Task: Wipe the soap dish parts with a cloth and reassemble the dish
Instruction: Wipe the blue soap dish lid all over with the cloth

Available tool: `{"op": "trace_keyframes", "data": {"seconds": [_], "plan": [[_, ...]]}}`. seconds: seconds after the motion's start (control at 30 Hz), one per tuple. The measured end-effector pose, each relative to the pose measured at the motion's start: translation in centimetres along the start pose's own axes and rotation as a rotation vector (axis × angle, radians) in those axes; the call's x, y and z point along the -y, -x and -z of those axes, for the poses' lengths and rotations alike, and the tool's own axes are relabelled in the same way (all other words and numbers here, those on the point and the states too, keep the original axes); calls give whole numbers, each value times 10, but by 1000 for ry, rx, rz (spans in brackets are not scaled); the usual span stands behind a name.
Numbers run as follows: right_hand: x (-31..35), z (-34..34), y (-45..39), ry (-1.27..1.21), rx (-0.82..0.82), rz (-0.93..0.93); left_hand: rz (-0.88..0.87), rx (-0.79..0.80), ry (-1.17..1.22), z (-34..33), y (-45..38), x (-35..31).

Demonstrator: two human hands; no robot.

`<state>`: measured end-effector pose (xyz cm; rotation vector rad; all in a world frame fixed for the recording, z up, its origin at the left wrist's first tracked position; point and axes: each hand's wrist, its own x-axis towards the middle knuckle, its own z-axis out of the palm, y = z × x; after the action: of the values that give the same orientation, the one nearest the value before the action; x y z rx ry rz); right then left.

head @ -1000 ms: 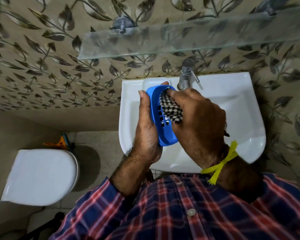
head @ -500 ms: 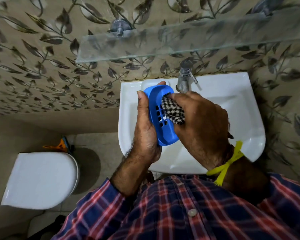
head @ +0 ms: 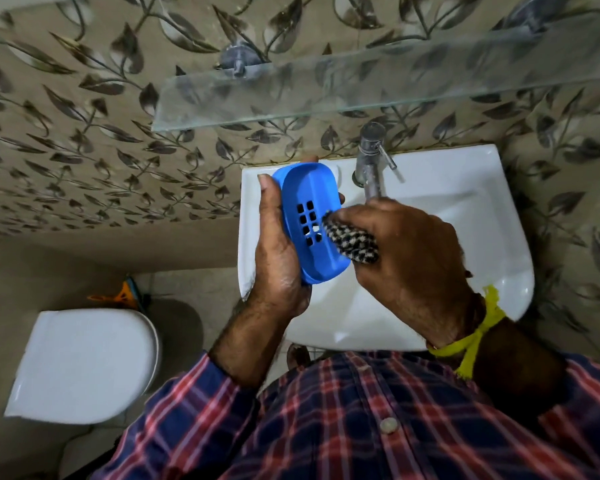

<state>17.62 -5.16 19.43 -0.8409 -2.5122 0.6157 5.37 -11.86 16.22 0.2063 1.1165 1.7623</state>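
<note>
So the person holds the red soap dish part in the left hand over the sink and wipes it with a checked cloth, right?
Not quite: the head view shows the soap dish part is blue, not red. The left hand does hold it over the sink, and the right hand wipes it with the checked cloth.

Navy-and-red plaid shirt (head: 361, 420) – pale button (head: 388, 425), sleeves pushed up, frayed yellow thread (head: 471, 341) tied at right wrist

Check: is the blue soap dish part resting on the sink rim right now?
No: the left hand holds the blue soap dish part up above the sink, while the right hand presses the checked cloth to it.
</note>
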Motion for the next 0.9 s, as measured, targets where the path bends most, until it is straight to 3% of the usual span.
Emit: {"op": "trace_keyframes", "data": {"seconds": [0.07,0.2,0.37,0.57,0.9], "plan": [[0,0,-3,20,-49,-27,-4,2,-7,-3,-2,1],[-5,3,-2,43,143,27,15,-6,10,-1,-3,-2],[-4,6,-3,210,55,17,8,-9,-48,-7,-4,-2],[-1,12,5,327,306,88,18,35,-105,-7,-7,-4],[-25,11,-9,-156,551,-59,-24,46,-189,-12,-13,-1]]}}
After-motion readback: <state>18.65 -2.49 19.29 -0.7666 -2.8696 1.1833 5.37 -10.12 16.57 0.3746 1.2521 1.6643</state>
